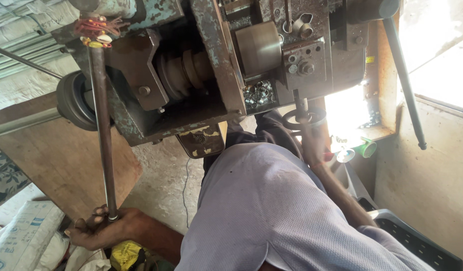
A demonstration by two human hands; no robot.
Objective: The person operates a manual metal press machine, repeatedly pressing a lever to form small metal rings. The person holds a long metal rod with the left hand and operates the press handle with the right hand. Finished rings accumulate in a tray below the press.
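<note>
We see our left hand [98,228] low at the near left, its grip closed around the bottom end of a long steel rod [103,135] that runs up to the worn blue-grey machine [201,65] at the far side. Our right hand [311,138] reaches up to a small handwheel [299,119] under the machine; we cannot tell how its grip stands.

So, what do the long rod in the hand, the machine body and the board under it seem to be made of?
The long rod held by the left hand looks like bare steel: dull grey-brown, slightly shiny, no paint. The machine body seems cast iron or steel; its blue-green paint is chipped, showing dark rusty metal. The board looks like plywood or similar wood: flat, matt brown, with a faint grain.
</note>
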